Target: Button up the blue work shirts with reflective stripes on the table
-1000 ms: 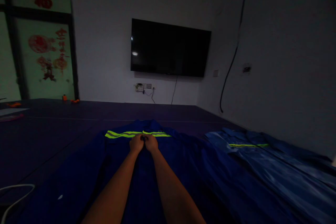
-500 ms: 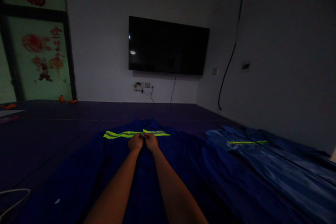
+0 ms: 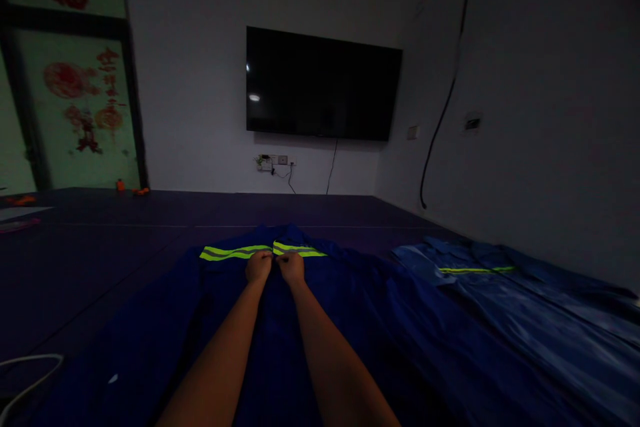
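A person's left hand (image 3: 259, 269) and right hand (image 3: 291, 269), now slightly farther apart, rest with fingers curled, their grip impossible to tell, at the chest of a blue jacket (image 3: 280, 340) spread on a purple surface (image 3: 225, 208), work there seemingly unfinished.

blue jacket (image 3: 278, 340), yellow-banded across the chest, outspread

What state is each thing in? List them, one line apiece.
Dark blue jacket: spread out; fastening too dark to judge.
Left hand: fingers closed at the jacket's front.
Right hand: fingers closed at the jacket's front, beside the left.
Paler blue garment: laid out, creased.
Television: mounted, screen dark.
Black cable: hanging, uncoiled.
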Available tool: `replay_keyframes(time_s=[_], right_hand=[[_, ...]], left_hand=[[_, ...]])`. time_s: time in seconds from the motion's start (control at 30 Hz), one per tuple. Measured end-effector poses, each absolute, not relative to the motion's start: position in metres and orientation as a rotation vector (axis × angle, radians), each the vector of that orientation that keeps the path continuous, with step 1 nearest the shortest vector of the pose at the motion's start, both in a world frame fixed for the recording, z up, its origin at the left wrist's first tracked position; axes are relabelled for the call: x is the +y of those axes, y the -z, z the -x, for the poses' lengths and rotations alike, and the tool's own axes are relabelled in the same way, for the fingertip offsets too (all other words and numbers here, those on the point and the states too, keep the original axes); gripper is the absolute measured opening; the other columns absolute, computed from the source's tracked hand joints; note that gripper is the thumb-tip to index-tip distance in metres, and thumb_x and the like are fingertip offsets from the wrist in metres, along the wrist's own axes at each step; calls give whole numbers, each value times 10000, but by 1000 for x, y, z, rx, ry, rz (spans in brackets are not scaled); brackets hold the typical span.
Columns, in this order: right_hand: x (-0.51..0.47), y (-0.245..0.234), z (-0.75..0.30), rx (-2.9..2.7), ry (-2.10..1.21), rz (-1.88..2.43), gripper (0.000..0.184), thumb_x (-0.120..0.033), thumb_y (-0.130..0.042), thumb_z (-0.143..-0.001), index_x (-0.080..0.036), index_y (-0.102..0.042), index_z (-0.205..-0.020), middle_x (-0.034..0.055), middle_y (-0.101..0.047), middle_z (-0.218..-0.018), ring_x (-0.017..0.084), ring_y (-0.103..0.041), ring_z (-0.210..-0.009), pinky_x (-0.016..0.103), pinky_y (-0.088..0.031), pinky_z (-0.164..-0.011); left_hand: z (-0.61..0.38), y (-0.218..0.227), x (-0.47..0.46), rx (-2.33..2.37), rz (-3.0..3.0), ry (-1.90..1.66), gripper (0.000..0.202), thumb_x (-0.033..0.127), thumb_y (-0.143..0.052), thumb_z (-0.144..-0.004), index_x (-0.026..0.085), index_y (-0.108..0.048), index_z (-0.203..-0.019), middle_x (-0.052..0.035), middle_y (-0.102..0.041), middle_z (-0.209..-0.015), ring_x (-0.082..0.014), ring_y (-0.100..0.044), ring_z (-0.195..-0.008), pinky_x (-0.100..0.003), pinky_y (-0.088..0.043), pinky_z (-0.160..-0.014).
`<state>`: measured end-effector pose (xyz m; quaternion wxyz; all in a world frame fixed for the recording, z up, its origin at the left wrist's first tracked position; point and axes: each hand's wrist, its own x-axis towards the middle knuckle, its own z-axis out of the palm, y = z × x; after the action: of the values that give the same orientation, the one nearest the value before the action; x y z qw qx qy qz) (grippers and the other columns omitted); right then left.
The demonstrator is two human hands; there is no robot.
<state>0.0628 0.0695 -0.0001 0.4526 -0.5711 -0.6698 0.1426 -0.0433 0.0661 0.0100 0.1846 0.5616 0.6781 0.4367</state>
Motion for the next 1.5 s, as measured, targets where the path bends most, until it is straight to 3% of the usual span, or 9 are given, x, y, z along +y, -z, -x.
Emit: replay_keyframes(time_s=[0.33,0.8,1.03,1.5], right_hand=[[67,-4,-63,-1622,-356,1491,133,-304,-607,-736,-236,-722,-736,13,-714,-776,154,-653,-743,194,-442,-635],[65,-5,-59,-1613,-293,1575,200,-262,-562,-731,-162,-712,-644,66,-690,-639,166,-637,-629,196,-397,-536],[63,-6,-61,-1612,-271,1573,265,-300,-545,-737,-160,-683,-558,42,-647,-528,157,-612,-547,195,-355,-470],[67,-4,-62,-1601,-333,1499,190,-212,-525,-761,-222,-715,-762,9,-711,-784,143,-645,-755,185,-445,-648]], left_hand=[[46,-1,77,1798,-1541,-1333,218,219,-489,-744,238,-684,-840,14,-688,-972,-144,-611,-939,-223,-456,-790],[41,-9,67,1797,-1565,-1385,220,176,-490,-760,202,-682,-865,-20,-677,-1003,-155,-604,-958,-250,-445,-851],[39,-13,64,1794,-1618,-1388,203,156,-501,-759,188,-677,-854,-27,-680,-988,-155,-601,-960,-250,-438,-864],[37,-12,62,1825,-1690,-1291,306,105,-529,-681,193,-648,-949,-20,-680,-939,-138,-611,-886,-202,-435,-774]])
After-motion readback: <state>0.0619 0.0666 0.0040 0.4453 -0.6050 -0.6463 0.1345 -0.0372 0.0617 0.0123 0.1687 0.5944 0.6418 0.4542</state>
